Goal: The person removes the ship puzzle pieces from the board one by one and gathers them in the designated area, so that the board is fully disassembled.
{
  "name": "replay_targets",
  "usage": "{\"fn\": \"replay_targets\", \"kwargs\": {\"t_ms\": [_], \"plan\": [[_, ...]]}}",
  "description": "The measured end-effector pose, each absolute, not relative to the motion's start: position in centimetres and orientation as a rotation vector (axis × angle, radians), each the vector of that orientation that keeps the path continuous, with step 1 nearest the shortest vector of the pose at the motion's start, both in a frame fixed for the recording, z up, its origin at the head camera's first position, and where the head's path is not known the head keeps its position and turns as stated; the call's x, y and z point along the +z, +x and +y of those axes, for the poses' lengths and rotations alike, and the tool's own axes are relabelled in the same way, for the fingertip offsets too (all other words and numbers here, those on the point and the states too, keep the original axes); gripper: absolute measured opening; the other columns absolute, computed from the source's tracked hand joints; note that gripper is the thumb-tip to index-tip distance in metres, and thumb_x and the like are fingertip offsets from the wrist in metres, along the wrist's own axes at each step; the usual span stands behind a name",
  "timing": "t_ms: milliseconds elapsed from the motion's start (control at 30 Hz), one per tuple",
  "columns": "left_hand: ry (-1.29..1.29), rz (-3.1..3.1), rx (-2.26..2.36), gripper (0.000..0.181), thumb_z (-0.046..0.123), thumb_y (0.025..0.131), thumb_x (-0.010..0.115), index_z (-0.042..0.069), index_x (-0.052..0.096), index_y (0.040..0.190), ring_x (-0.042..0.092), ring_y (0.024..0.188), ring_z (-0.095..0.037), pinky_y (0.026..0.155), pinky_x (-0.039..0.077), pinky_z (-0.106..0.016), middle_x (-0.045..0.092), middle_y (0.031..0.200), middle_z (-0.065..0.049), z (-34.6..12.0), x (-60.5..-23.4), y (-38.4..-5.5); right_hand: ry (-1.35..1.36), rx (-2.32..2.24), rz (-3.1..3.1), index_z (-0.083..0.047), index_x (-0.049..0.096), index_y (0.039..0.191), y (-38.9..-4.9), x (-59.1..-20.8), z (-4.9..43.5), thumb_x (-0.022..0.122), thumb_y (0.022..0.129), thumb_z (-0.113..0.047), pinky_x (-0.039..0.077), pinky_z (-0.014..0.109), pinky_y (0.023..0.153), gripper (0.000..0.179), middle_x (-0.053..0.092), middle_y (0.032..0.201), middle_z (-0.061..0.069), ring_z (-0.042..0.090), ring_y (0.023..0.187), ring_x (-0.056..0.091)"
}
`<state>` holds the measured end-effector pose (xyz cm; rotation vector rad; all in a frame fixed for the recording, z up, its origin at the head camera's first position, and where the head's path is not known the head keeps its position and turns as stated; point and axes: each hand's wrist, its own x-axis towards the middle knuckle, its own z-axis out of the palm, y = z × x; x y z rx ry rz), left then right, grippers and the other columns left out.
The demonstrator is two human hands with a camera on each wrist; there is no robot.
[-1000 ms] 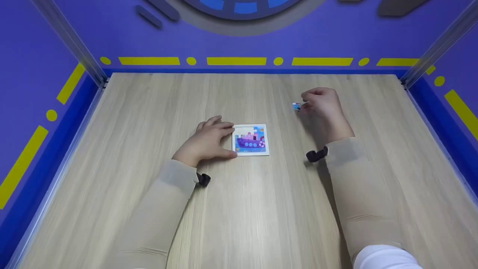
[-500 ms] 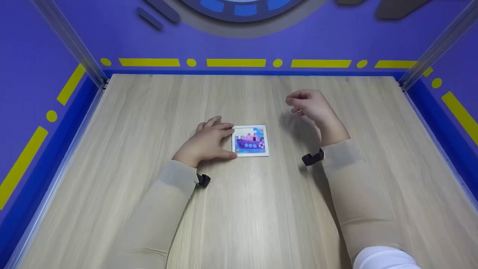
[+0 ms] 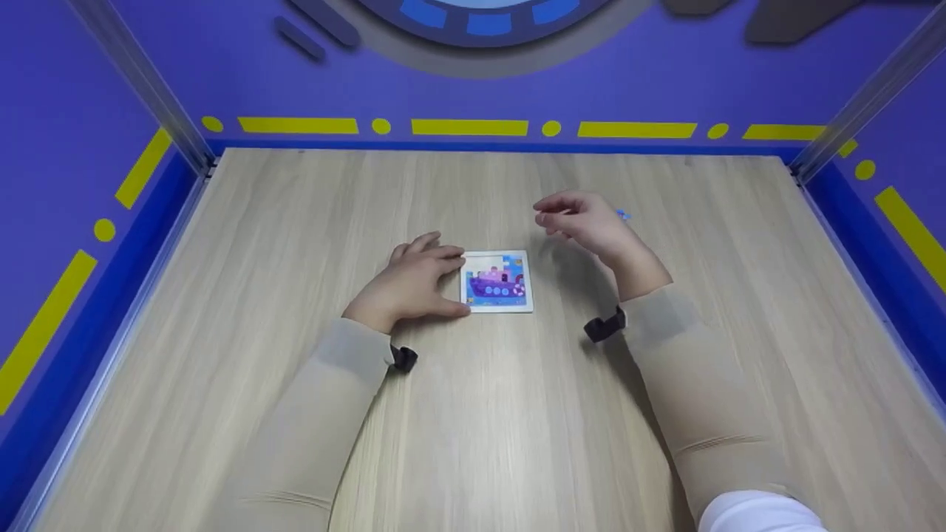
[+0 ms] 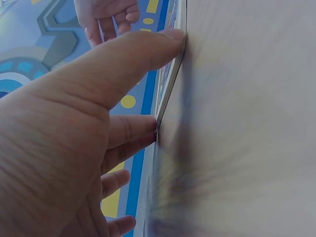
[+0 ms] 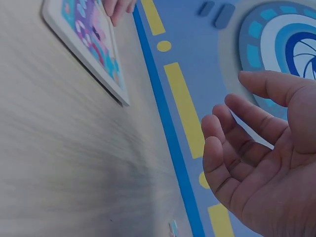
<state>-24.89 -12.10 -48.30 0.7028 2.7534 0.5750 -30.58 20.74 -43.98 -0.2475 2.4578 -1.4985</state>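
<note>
A small square jigsaw puzzle (image 3: 496, 297) in a white frame lies on the wooden table, showing a purple and pink boat. A pale bare patch lies in its upper left part. My left hand (image 3: 409, 281) holds the frame by its left side, thumb at the lower corner and fingertips at the upper corner. Right of the puzzle, my right hand (image 3: 587, 225) is raised above the table. In the right wrist view its fingers (image 5: 236, 143) are loosely bent, the thumb stands apart from them, and nothing shows between them. A blue puzzle piece (image 3: 624, 215) lies beyond the right hand, partly hidden.
Blue-purple panels with yellow markings (image 3: 470, 127) stand along the back and both sides of the table (image 3: 473, 428). A black wrist camera (image 3: 604, 325) sits under the right wrist, another (image 3: 403, 359) under the left.
My right hand has moved left and nearer to the puzzle. The piece seen at its fingertips earlier no longer shows there, and a blue piece is now visible behind the hand. My left hand stays put.
</note>
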Motion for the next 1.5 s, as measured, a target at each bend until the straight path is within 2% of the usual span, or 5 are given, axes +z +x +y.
{"fn": "replay_targets", "kwargs": {"t_ms": [300,567,900,1167,1500], "plan": [[0.693,2.761,0.568,0.095,0.062,0.091,0.089,0.014,0.058,0.167,0.017,0.179,-0.035,0.144,0.016,-0.065,0.047,0.181,0.002,-11.9,-48.1,-24.9,-0.274,-1.287,2.513,-0.011,0.077,0.144,-30.1,-44.8,19.0,0.081,0.103,-0.028,0.054,0.038,0.1,0.044,0.073,0.141,0.011,0.027,0.12,0.064],[0.69,2.76,0.562,0.095,0.063,0.091,0.088,0.015,0.057,0.167,0.017,0.179,-0.035,0.143,0.017,-0.066,0.046,0.181,0.003,-11.9,-48.3,-24.9,-0.439,-1.15,2.489,-0.011,0.076,0.146,-29.9,-45.8,18.2,0.083,0.1,-0.019,0.054,0.037,0.098,0.047,0.072,0.143,0.014,0.029,0.12,0.062],[0.675,2.765,0.566,0.095,0.062,0.09,0.089,0.017,0.058,0.167,0.017,0.179,-0.034,0.144,0.016,-0.067,0.047,0.181,0.003,-12.0,-48.3,-24.9,-0.452,-1.043,2.508,-0.016,0.077,0.146,-29.4,-46.7,17.2,0.084,0.101,-0.016,0.055,0.051,0.114,0.046,0.071,0.143,0.011,0.031,0.125,0.06],[0.684,2.771,0.555,0.094,0.063,0.09,0.089,0.017,0.059,0.167,0.018,0.179,-0.034,0.144,0.016,-0.066,0.048,0.18,0.004,-11.8,-48.4,-25.0,-0.519,-1.026,2.541,-0.013,0.085,0.131,-29.5,-47.4,17.2,0.085,0.097,-0.007,0.049,0.046,0.105,0.034,0.062,0.143,0.014,0.031,0.122,0.054],[0.68,2.777,0.546,0.095,0.064,0.09,0.089,0.017,0.059,0.167,0.018,0.179,-0.034,0.144,0.018,-0.065,0.047,0.181,0.003,-11.8,-48.4,-24.9,-0.565,-0.949,2.582,-0.008,0.088,0.122,-29.2,-47.6,16.7,0.08,0.1,-0.006,0.052,0.055,0.113,0.024,0.062,0.142,0.016,0.034,0.126,0.058]]}}
